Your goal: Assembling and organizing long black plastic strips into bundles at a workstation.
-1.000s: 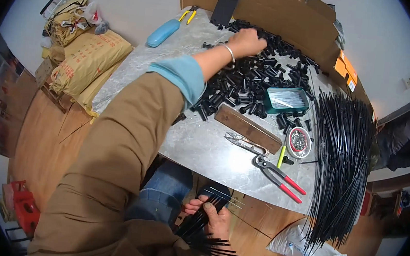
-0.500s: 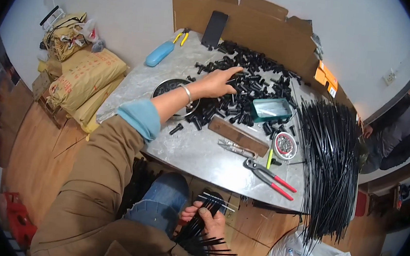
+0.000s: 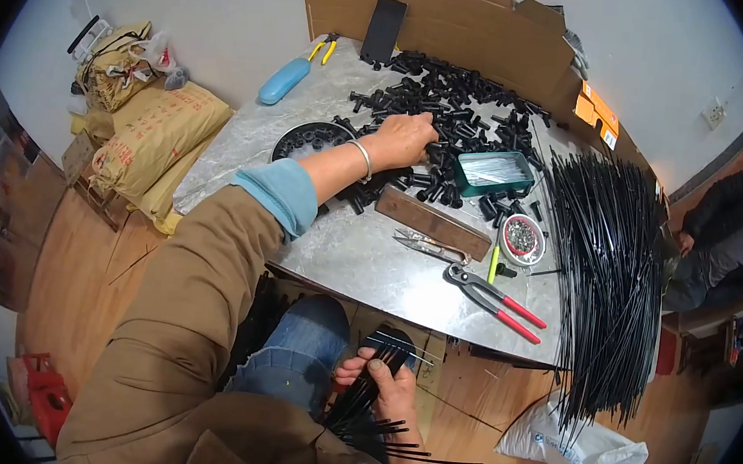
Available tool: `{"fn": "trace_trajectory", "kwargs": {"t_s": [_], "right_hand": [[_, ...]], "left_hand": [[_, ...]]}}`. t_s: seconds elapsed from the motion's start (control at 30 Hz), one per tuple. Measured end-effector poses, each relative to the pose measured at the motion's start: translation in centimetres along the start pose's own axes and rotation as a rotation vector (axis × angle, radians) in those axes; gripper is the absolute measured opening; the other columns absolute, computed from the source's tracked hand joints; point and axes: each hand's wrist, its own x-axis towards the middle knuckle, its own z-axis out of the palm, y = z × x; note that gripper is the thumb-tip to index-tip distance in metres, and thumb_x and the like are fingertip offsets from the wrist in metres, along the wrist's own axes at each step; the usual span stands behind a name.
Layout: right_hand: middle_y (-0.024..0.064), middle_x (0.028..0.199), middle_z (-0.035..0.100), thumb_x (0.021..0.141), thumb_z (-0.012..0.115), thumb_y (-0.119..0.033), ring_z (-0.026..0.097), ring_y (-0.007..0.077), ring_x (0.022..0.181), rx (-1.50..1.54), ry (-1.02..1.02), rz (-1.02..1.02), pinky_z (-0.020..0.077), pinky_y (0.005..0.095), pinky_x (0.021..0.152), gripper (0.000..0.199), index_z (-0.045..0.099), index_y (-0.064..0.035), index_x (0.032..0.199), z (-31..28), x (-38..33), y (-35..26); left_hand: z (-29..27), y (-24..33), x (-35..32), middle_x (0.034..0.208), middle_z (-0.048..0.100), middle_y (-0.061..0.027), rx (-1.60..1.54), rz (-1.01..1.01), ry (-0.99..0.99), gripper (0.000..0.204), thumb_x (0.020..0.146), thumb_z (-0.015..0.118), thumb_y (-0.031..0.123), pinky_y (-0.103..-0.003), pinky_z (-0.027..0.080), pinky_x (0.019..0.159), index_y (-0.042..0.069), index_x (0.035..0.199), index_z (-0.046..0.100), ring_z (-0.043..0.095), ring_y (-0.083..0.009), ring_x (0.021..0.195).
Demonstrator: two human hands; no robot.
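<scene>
My left hand (image 3: 400, 142) reaches over the table into a heap of black bolt-shaped parts (image 3: 465, 125). Its fingers are bent down and closed among them; whatever is between the fingertips is hidden. Low by my knees, my right hand (image 3: 393, 389) is closed round a bundle of thin black rods (image 3: 361, 403), their loose ends fanning out below. Thin silvery rods (image 3: 410, 348) lie crosswise at the top of this bundle. Partly behind my left forearm, a round dish (image 3: 309, 138) holds black ring-like parts.
Pincers with red handles (image 3: 502, 307), scissors (image 3: 427, 247), a brown bar (image 3: 434, 222), a green box of silvery rods (image 3: 496, 174) and a small bowl (image 3: 523, 239) lie on the table (image 3: 368, 276). Long black rods (image 3: 606, 279) overhang its right edge. Another person (image 3: 725, 228) is at right.
My left hand has drawn its spread fingers together and down into the heap. The right hand keeps the bundle near the same spot. The view has shifted slightly.
</scene>
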Motion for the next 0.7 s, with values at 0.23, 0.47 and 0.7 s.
{"fn": "trace_trajectory", "kwargs": {"t_s": [0.23,0.47,0.7], "right_hand": [[0.0214,0.096,0.064,0.094,0.053,-0.015,0.066,0.0309,0.086,0.004,-0.027,-0.009,0.0556,0.0415,0.078,0.029,0.053,0.0077,0.113,0.6,-0.5,0.5],[0.0199,0.092,0.065,0.092,0.059,-0.018,0.067,0.0317,0.084,0.016,-0.037,-0.043,0.0577,0.0448,0.075,0.030,0.055,0.0045,0.111,1.2,-1.2,0.9],[0.0198,0.093,0.065,0.093,0.058,-0.018,0.067,0.0312,0.084,0.022,-0.043,-0.055,0.0575,0.0440,0.076,0.029,0.055,0.0044,0.111,0.8,-1.1,0.8]], "left_hand": [[-2.5,-0.1,-0.4,0.083,0.069,-0.0141,0.172,0.007,0.053,0.015,0.069,0.068,0.017,-0.042,0.054,0.068,0.010,0.082,0.071,0.067,-0.0314,0.082],[-3.1,0.1,-1.3,0.081,0.068,-0.0168,0.187,-0.048,0.120,0.013,0.071,0.063,0.013,-0.043,0.054,0.067,0.010,0.081,0.071,0.067,-0.0321,0.080],[-2.5,1.0,-1.1,0.082,0.066,-0.0187,0.019,-0.107,0.073,0.026,0.074,0.071,0.029,-0.046,0.051,0.070,0.007,0.088,0.068,0.065,-0.0356,0.083]]}}
